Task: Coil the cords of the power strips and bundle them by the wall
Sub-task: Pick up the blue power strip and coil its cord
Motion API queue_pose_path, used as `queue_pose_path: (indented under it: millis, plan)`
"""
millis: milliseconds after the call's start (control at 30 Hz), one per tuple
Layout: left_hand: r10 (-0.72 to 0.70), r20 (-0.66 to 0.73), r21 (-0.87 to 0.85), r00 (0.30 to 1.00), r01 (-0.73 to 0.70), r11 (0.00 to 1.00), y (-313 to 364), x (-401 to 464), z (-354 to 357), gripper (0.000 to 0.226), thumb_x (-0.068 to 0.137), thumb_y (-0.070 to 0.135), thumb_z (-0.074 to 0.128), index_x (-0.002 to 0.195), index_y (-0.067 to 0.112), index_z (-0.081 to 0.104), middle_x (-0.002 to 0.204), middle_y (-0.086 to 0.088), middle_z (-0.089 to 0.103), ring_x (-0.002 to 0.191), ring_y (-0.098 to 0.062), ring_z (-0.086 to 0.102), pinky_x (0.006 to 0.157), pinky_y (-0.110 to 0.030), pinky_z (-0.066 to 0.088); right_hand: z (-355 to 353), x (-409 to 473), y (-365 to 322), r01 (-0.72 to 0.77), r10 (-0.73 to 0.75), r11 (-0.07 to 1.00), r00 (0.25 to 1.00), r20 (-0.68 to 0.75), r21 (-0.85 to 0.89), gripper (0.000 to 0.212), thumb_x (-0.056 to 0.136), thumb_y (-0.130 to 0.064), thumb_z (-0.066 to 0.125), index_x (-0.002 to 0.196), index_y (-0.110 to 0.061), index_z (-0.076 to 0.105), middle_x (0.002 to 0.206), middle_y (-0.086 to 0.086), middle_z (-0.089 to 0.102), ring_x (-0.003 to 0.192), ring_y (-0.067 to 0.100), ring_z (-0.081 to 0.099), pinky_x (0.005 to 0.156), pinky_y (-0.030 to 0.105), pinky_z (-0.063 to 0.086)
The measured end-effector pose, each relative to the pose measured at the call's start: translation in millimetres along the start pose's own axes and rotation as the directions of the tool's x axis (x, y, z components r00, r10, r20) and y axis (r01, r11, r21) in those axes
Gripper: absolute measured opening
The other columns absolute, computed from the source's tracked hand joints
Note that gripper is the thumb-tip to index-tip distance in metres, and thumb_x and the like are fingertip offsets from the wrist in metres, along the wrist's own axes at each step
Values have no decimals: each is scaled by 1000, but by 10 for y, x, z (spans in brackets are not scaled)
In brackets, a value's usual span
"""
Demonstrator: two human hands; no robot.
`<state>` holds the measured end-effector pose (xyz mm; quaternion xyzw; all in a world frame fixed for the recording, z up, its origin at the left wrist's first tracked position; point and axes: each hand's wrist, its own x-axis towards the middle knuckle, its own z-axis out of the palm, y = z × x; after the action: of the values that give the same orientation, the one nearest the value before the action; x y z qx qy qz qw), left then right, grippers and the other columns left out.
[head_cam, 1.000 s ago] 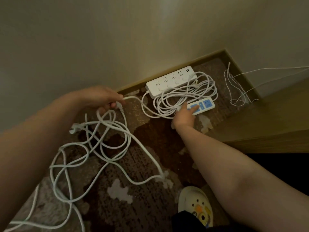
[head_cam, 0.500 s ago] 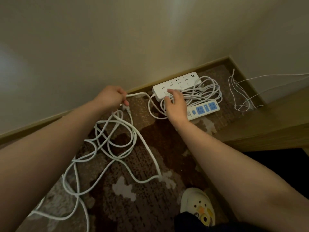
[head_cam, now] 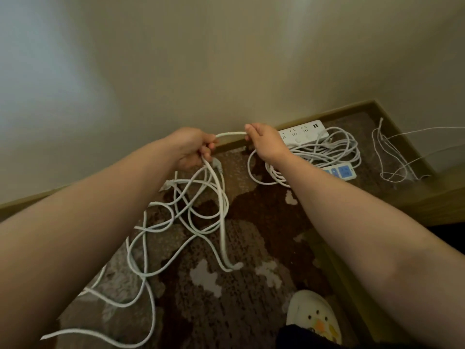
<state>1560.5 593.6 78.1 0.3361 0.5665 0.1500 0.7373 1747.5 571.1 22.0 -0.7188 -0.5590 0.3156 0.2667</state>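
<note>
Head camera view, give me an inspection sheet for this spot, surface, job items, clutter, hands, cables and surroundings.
Surface: patterned brown carpet.
Job's things: white power strip by the wall; blue-socket power strip beside it, coiled cord between them.
Clutter: white clog at bottom.
Grippers: left hand grips the loose cord; right hand pinches the same cord.
Cables: loose cord sprawls tangled over the carpet; thin wire in the corner.
Surroundings: plain wall, wooden baseboard.
</note>
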Motion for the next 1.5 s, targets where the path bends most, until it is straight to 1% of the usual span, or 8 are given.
queue_pose_path:
  millis: [200,367,567,767,933,1067,1300,1500]
  plan:
    - [55,32,266,998,-62,962,-99,-374,-526,28,102,25,31,91,14,55,57,6,27,32,-2,20,34,-14,18,-346,-13,176,-103,81,989,977,-196,-105,44,107,-32,34,96,-3,64,97,20,65,91,34,58,73,36,37]
    - [318,-41,418,947,-273,867,51,-652,-612,27,101,26,37,88,17,58,56,5,30,35,-4,21,34,-13,14,-272,-246,-232,89,-89,996,996,11,29,41,105,-39,39,106,-6,65,76,-3,58,72,18,54,70,31,40]
    - [537,63,549,841,-479,685,386,-1100,-303,26,98,26,46,88,16,67,50,6,38,39,-7,25,39,-16,18,-414,-326,-512,98,-102,944,995,-3,316,29,106,-26,41,94,-9,62,68,4,53,54,18,44,53,29,38]
    - [318,83,688,945,-285,668,410,-1347,-559,28,100,23,42,103,10,66,59,3,38,44,-7,29,45,-20,27,-711,-215,-311,31,31,974,964,-264,225,27,103,-28,44,85,-12,58,68,-2,49,64,15,42,60,31,32]
    - [448,-13,634,894,-339,695,451,-1472,-799,25,99,23,45,91,9,64,57,4,33,45,-8,27,43,-19,25,-685,-198,-294,43,19,978,957,-291,206,28,102,-30,44,85,-13,59,67,1,49,63,16,42,62,33,33]
    - [585,66,224,809,-583,781,625,-1549,-183,26,100,22,39,86,10,57,46,12,28,38,-3,20,36,-14,15,-758,-157,-293,3,108,949,936,-335,314,34,102,-34,42,74,-21,57,69,0,52,67,18,46,65,33,36]
    - [768,150,-108,623,-761,639,1046,-1831,740,30,102,26,36,92,8,59,48,10,32,37,-4,20,39,-18,14,-793,-223,-277,47,73,929,949,-306,368,44,100,-47,44,67,-19,54,58,-3,46,55,13,40,56,30,34]
    - [681,-111,429,724,-584,689,800,-1475,238,29,99,21,35,86,14,61,58,-2,37,36,-8,25,38,-13,21,-821,-237,-251,-147,310,807,929,-200,572,35,102,-34,41,72,-18,51,63,-1,45,52,12,35,49,28,30]
